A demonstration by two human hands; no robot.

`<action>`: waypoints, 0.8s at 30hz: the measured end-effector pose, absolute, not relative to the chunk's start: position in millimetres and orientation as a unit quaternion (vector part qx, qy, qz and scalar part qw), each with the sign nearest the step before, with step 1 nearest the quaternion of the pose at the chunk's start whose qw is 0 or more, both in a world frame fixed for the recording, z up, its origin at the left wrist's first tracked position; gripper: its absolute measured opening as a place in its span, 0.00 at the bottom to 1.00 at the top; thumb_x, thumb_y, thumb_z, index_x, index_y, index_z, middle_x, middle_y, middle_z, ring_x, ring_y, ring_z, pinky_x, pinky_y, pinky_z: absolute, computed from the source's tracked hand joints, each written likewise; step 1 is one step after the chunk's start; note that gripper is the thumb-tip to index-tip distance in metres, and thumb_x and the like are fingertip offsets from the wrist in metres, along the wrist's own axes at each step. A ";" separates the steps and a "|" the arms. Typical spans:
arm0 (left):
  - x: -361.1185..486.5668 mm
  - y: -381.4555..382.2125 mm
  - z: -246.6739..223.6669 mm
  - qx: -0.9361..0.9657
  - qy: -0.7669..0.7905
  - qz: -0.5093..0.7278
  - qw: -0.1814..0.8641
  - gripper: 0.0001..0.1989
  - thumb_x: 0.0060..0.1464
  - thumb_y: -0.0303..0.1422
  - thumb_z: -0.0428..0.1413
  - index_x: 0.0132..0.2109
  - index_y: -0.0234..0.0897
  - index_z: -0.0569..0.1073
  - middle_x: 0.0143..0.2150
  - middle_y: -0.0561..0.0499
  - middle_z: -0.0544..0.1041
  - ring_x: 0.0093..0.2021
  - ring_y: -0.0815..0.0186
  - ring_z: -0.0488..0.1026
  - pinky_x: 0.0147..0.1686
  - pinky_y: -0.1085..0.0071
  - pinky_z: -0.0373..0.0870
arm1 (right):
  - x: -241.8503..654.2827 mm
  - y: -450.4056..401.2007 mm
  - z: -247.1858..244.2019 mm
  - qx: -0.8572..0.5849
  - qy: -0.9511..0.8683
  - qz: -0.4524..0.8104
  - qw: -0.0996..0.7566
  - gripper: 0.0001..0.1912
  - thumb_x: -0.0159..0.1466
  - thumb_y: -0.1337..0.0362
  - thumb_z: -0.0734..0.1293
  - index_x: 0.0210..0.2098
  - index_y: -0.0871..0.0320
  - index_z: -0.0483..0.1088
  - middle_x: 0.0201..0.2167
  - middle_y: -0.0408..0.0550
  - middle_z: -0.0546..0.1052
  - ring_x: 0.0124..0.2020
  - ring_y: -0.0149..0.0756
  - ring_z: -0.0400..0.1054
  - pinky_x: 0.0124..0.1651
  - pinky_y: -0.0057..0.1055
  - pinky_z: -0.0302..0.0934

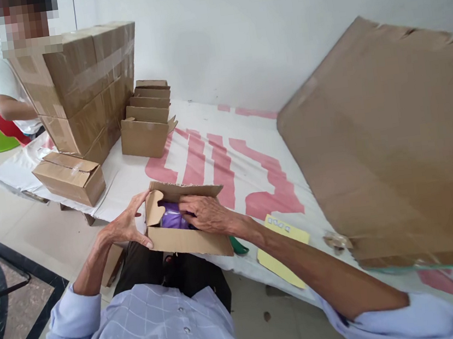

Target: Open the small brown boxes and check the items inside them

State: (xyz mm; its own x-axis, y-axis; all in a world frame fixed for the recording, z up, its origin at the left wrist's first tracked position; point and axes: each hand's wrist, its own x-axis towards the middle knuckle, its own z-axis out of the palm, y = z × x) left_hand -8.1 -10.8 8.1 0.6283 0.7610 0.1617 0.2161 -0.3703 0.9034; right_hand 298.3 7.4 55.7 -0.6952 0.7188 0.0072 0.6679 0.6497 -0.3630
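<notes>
A small open cardboard box is at the table's front edge, above my lap, with its flaps raised. Inside it lies something purple in what looks like shiny wrapping. My left hand holds the box's left end, thumb on the near side and fingers at the far corner. My right hand reaches into the box from the right, its fingers bent down over the purple contents; the fingertips are partly hidden, and whether they grip anything cannot be seen. A green object shows beneath my right wrist.
Stacked taped cartons stand at the left back, beside open boxes and a closed box. A yellow sheet lies under my right forearm. A large cardboard piece fills the right. A person sits behind the cartons.
</notes>
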 end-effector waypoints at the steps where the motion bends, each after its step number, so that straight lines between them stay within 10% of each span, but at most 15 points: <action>1: -8.8 -10.5 8.5 0.775 0.314 0.294 0.462 0.76 0.37 0.60 0.77 0.83 0.57 0.42 0.84 0.36 0.44 0.81 0.29 0.48 0.70 0.33 0.66 | 301.0 6.3 62.3 -0.372 -0.897 0.197 0.137 0.10 0.69 0.70 0.61 0.32 0.55 0.70 0.37 0.51 0.77 0.39 0.40 0.70 0.44 0.37 0.62; 6: -14.6 -4.2 15.9 0.781 0.319 0.292 0.451 0.75 0.38 0.59 0.77 0.83 0.57 0.42 0.84 0.34 0.45 0.81 0.28 0.50 0.68 0.31 0.68 | 324.8 8.0 102.3 -0.403 -0.761 0.370 0.349 0.07 0.67 0.61 0.66 0.33 0.54 0.70 0.41 0.48 0.78 0.40 0.37 0.71 0.44 0.35 0.66; 15: 29.7 24.5 114.2 0.829 0.257 0.398 0.297 0.51 0.52 0.54 0.74 0.76 0.48 0.64 0.76 0.37 0.66 0.74 0.40 0.66 0.69 0.44 0.70 | 325.6 40.8 130.2 -0.407 -0.580 0.577 0.406 0.20 0.55 0.49 0.80 0.34 0.56 0.73 0.26 0.40 0.74 0.26 0.31 0.65 0.30 0.29 0.60; 21: 63.5 51.5 140.1 0.696 0.316 0.529 0.369 0.35 0.52 0.54 0.73 0.58 0.39 0.75 0.47 0.47 0.81 0.45 0.59 0.80 0.42 0.66 0.79 | 314.3 43.1 140.5 -0.292 -0.583 0.580 0.489 0.40 0.64 0.25 0.65 0.52 0.53 0.78 0.49 0.53 0.84 0.52 0.51 0.78 0.50 0.46 0.75; 24: 74.2 70.7 145.9 0.626 0.362 0.600 0.341 0.32 0.52 0.55 0.73 0.54 0.39 0.75 0.47 0.48 0.80 0.45 0.60 0.79 0.42 0.66 0.79 | 309.0 48.7 148.9 -0.246 -0.599 0.531 0.546 0.38 0.63 0.29 0.71 0.62 0.47 0.74 0.59 0.50 0.81 0.59 0.49 0.76 0.56 0.46 0.76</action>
